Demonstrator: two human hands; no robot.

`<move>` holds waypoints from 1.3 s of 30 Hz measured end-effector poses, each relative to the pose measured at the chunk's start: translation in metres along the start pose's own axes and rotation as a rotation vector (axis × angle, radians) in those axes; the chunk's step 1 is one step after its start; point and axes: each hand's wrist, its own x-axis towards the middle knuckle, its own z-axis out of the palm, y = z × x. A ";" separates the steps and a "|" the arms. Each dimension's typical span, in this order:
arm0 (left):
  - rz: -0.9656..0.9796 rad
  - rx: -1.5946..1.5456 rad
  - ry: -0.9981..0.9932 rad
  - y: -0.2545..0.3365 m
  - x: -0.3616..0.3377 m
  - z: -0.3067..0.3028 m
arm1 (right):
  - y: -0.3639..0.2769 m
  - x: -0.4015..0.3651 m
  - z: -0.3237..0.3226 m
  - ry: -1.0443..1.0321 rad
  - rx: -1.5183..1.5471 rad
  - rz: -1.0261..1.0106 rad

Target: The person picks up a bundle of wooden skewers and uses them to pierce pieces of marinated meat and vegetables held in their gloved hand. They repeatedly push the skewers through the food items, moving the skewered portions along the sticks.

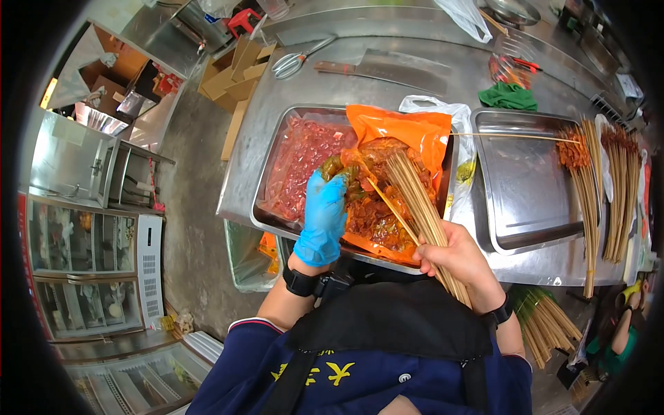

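Grip: our left hand [324,218], blue-gloved, is closed on glistening brown marinated meat [335,167], over the shallow steel tray [254,213]. Our bare right hand [458,253] is wrapped round a thick bundle of pale bamboo skewers [417,197], one angled toward the meat. We judge: threading in hand; next push calls for a firm pinch, fingertips off the point.
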 end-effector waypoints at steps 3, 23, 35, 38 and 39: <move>0.091 0.085 0.019 -0.003 -0.003 0.003 | -0.001 0.000 0.001 0.008 0.004 -0.008; 0.018 0.053 0.063 -0.016 -0.001 -0.004 | -0.001 0.000 0.003 0.000 -0.041 0.014; 0.044 0.050 0.017 -0.015 0.002 -0.005 | 0.000 0.001 0.001 -0.002 -0.012 0.015; 0.029 0.120 0.045 -0.010 0.006 -0.007 | 0.000 0.001 0.002 -0.011 -0.015 0.018; -0.022 0.116 0.040 -0.010 0.006 -0.008 | -0.001 0.000 0.002 -0.009 -0.013 0.020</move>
